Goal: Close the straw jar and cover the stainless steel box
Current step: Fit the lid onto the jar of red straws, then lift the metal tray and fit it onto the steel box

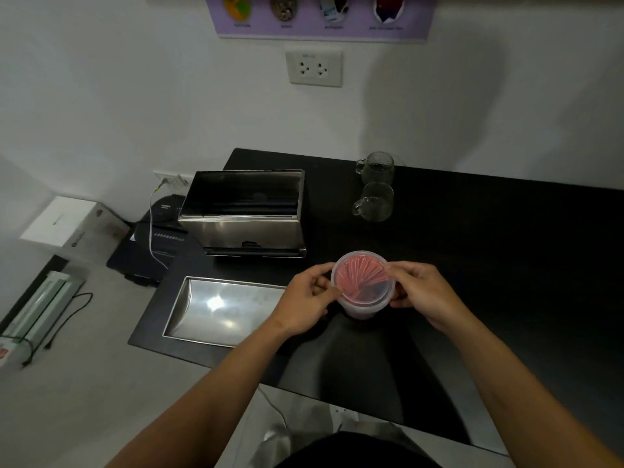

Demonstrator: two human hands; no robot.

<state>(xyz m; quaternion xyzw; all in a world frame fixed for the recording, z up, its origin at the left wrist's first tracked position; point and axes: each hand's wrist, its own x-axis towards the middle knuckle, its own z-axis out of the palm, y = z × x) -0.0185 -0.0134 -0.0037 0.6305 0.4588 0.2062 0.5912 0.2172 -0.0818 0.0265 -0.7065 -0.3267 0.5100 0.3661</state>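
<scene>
Both hands on the jar (pixel 363 288), near the front middle of the black surface (pixel 489 265). Left hand (pixel 304 300) against the jar's left side, grip closed on the rim, fingertips (pixel 332 292) pinching at the edge of the clear lid (pixel 363 276). Right hand (pixel 422 292) against the right side, grip likewise closed on the rim, fingers curled over the lid's edge. Lid lying over the jar's mouth; whether fully seated all round, cannot tell. Pink straws (pixel 361 273) visible through the lid, leaning fanwise inside.

Steel box (pixel 243 214) standing behind and left of the jar, well apart from it, open at the top, dark inside. Steel cover (pixel 223 309) lying flat on the surface in front of the box, just left of the left hand, inner face up and catching a bright reflection. Box uncovered.

Two glass mugs (pixel 374 187) at the back of the surface, one just in front of the other, handles to the left. On the wall above, a double socket (pixel 314 68) and the lower edge of a purple poster (pixel 320 15). On the floor at left, a white carton (pixel 59 221) and a black device (pixel 158 238) with a cable.
</scene>
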